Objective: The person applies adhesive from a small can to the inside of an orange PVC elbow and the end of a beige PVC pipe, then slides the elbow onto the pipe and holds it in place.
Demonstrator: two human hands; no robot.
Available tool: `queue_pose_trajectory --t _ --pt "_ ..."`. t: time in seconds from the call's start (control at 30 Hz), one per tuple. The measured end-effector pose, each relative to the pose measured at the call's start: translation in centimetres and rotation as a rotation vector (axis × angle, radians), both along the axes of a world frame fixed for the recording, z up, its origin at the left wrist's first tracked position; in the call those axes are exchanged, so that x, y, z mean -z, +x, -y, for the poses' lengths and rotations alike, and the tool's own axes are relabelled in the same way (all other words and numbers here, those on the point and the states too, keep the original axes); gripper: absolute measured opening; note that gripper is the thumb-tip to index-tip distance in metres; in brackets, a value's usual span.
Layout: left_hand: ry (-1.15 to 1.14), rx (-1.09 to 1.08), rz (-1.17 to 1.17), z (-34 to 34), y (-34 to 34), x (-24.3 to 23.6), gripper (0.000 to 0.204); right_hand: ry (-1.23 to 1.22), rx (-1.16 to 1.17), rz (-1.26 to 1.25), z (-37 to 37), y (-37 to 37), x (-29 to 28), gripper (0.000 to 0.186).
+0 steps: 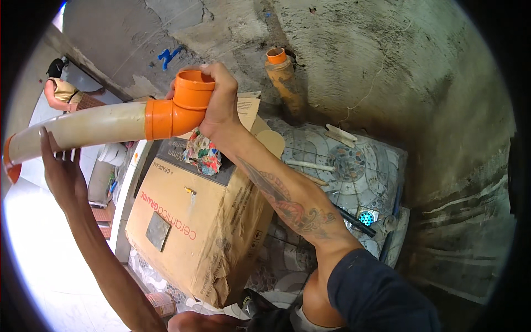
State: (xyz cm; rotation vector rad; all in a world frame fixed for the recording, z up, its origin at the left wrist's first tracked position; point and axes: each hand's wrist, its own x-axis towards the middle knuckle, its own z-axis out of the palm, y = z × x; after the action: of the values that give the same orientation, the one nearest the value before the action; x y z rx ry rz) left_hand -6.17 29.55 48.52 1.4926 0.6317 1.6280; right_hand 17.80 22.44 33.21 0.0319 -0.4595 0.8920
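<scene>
Up in front of me I hold a dull white plastic pipe (83, 128), roughly level, with an orange elbow (192, 108) on its right end. The elbow's open mouth faces up. A short orange rim (10, 159) shows at the pipe's left end. My right hand (222, 97) is closed around the elbow from its right side. My left hand (62, 169) holds the pipe from below near its left part, some of its fingers hidden behind it. Beyond, an upright pipe stub (285, 80) with an orange mouth stands against the wall, apart from my hands.
Below the pipe stands a large cardboard box (177, 221) bearing a multicoloured rag (203, 154) and a grey square piece (159, 231). A floor drain (366, 217) sits in the patterned tiles. A blue fitting (168, 57) juts from the wall. Another person (65, 93) is at far left.
</scene>
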Motion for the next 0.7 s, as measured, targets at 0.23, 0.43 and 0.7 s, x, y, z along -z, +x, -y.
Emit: queue_pose_trajectory --t 0.23,0.43,0.7 --pt "0.11 0.072 0.09 -1.8 3.5 -0.8 0.05 0.079 0.102 0.153 0.3 1.9 0.5 0.05" --pt "0.298 -0.053 0.21 -2.2 5.9 5.4 0.056 -0.091 0.2 0.454 0.9 7.2 4.6 0.053" --pt "0.112 -0.184 0.316 -3.5 7.4 6.3 0.048 -0.462 0.252 0.464 5.1 13.9 7.4 0.044"
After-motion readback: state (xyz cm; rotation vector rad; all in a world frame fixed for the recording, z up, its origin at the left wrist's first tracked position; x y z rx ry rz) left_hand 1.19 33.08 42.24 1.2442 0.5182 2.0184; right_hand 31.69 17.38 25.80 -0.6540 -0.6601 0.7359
